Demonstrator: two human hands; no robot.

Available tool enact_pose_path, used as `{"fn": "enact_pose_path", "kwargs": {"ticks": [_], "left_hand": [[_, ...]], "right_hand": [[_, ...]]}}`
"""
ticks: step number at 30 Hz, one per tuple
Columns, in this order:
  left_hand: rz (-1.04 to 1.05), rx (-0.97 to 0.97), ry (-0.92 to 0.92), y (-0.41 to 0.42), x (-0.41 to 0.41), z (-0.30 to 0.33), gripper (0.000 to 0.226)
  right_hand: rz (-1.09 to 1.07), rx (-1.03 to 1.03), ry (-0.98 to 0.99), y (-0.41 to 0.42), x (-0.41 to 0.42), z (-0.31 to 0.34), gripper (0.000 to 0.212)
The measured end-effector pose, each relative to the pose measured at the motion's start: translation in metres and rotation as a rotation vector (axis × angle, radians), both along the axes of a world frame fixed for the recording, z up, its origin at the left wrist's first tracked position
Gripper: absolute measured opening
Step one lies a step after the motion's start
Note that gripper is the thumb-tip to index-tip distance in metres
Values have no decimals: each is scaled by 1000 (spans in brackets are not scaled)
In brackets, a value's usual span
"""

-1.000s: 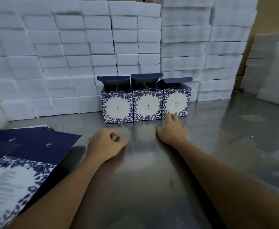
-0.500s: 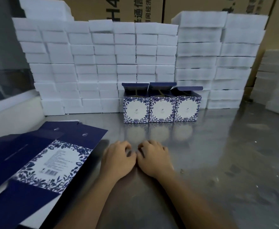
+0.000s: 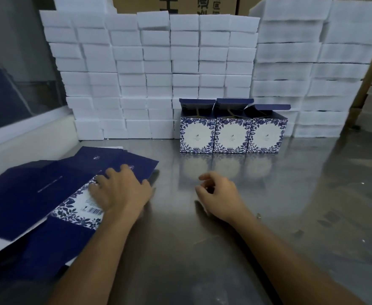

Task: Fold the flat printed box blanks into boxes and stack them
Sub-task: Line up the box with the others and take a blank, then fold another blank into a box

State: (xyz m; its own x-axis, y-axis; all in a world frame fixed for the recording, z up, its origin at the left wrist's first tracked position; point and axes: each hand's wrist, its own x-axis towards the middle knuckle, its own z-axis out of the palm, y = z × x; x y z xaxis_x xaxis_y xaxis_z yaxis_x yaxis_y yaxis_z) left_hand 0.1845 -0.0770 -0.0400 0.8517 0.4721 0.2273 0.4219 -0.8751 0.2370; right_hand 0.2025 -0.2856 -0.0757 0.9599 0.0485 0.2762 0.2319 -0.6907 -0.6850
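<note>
A: Entry. Left hand [image 3: 120, 190] lay on the top sheet of the fanned pile of flat navy card box blanks with blue-and-white floral panels [image 3: 55, 194]. Fingers were spread and fairly straight, pressing rather than pinching; no grip closed on the card yet. Right hand [image 3: 221, 194] was over the bare brushed-steel tabletop [image 3: 290, 205], fingers loosely curled, holding nothing.

B: Position of the task items?

A: Blanks at the tabletop's left edge, overlapping, some running out of frame. Three folded floral boxes [image 3: 233, 134], top flaps open, stood in a row touching each other, against the wall of stacked white foam blocks [image 3: 158, 73].

B: Handling estimate?

A: Judged light, thin, springy card with a smooth printed face, likely to slide sheet on sheet. Best taken at a free outer edge, thumb under and fingers over, clear of the score lines.

B: Unresolved?

A: Pile count unreadable. Left thumb was hidden, so contact underneath could not be told. Box interiors were dark. Label text was blurred.
</note>
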Motion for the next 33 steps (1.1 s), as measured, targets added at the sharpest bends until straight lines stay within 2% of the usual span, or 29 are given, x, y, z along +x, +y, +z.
{"fn": "enact_pose_path", "kwargs": {"ticks": [3,11,13,17,19,22,27,30,33], "left_hand": [[-38,24,109,2,4,-7,73],[-47,23,41,-6,6,-12,50],[-55,15,-9,-8,4,-12,44],[-73,-63,-236,-9,1,-5,32],[-79,-40,-220,-12,-1,-4,29],[-120,-10,-189,-15,-3,-9,39],[-174,91,-321,-17,-4,-12,80],[-237,205,-526,-22,-7,-9,79],[-347,295,-712,-36,-13,-7,67]], "right_hand": [[5,25,-6,0,0,-1,23],[1,50,1,-2,3,-3,19],[0,62,6,-2,3,-3,19],[-9,104,10,-3,3,-2,14],[-4,126,11,-3,3,-2,10],[0,142,8,-3,3,-4,6],[6,170,8,-2,3,-3,6],[35,253,-22,-1,0,0,3],[188,613,30,4,-6,10,12]]}}
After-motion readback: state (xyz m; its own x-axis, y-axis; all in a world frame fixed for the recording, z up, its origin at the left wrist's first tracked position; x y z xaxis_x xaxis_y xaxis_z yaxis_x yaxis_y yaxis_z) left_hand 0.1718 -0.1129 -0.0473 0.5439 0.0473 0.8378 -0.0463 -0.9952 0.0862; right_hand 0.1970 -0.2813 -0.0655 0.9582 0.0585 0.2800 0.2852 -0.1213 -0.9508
